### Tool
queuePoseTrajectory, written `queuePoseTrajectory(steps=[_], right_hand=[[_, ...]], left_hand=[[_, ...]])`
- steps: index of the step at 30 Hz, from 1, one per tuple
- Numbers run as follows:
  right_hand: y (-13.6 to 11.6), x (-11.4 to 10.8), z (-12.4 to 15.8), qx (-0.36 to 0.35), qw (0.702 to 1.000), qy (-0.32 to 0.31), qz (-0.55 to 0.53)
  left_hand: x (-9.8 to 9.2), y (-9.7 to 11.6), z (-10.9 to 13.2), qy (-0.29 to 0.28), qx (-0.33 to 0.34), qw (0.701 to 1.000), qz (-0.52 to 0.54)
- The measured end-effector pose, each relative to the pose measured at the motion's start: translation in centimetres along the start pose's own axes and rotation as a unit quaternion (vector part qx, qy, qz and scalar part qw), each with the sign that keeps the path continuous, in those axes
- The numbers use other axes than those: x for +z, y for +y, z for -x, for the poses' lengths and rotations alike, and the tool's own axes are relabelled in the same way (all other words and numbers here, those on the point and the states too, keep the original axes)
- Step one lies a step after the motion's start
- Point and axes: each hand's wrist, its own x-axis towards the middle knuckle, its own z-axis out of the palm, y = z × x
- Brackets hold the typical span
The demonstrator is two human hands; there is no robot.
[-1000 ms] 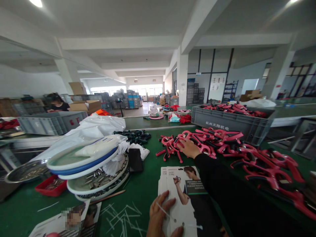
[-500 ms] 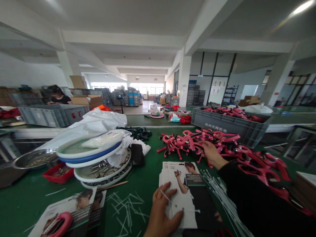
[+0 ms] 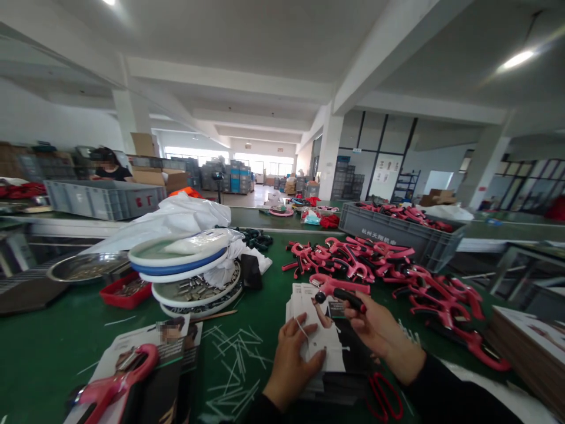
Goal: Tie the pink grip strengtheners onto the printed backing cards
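My right hand (image 3: 375, 327) is closed round a pink hand gripper (image 3: 338, 288), holding it just above a stack of printed backing cards (image 3: 318, 347) on the green table. My left hand (image 3: 292, 353) lies on the top card with its fingers pressing it down, and a white cable tie (image 3: 304, 331) runs under the fingertips. Behind the cards lies a heap of pink hand grippers (image 3: 384, 265).
Stacked round trays (image 3: 185, 268) with small metal parts stand at the left, under white plastic bags (image 3: 176, 221). A grey crate (image 3: 397, 227) of pink grippers stands behind the heap. Loose white cable ties (image 3: 233, 365), a carded gripper (image 3: 115, 386) and red scissors (image 3: 386, 394) lie near me. Another person (image 3: 108, 165) works far left.
My right hand has pulled one pink gripper out of the heap and brought it back over the cards. My left hand has stayed on the card. The view has tilted down.
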Motion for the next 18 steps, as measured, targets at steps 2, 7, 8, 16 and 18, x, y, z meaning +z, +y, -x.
queuePoseTrajectory(steps=[2,7,8,16,18], right_hand=[[0.8,0.2,1.2,0.028,0.999,0.033,-0.003],[1.9,1.6,4.6,0.084,0.995,0.050,0.011],[1.9,1.9,5.1,0.089,0.995,0.034,0.025],[1.3,0.6,6.0,-0.095,0.900,-0.110,0.410],[1.1,-0.1,5.5,-0.218,0.819,-0.115,0.519]], left_hand=[[-0.1,0.2,0.1,0.003,-0.007,1.000,-0.001],[0.0,0.3,0.3,0.014,-0.001,1.000,0.004],[0.0,0.3,0.3,0.017,0.004,1.000,0.005],[-0.1,0.4,0.7,0.007,0.010,1.000,0.000],[-0.2,0.5,1.0,0.000,0.009,1.000,-0.006]])
